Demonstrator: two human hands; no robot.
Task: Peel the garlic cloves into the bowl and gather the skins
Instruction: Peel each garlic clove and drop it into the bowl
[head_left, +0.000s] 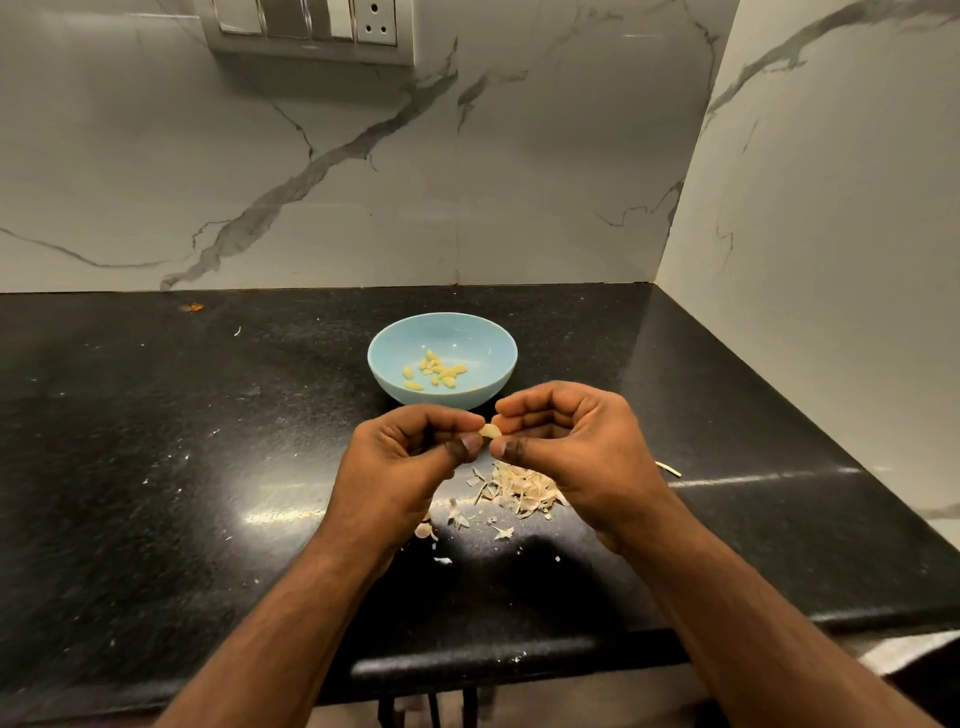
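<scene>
A: Hands?
B: Left hand and right hand meet just near of the bowl, above the counter. Both pinch one garlic clove between thumb and curled fingers, one hand on each end.
A: Clove look?
B: Small, pale yellow, mostly hidden by fingertips; can't tell how much skin is on it.
A: Bowl?
B: Light blue, upright, mid-counter, holding about a dozen peeled cloves clustered at the bottom.
A: Skins?
B: Loose pile of skins on the counter under the right hand, with stray flakes scattered left and near of it.
</scene>
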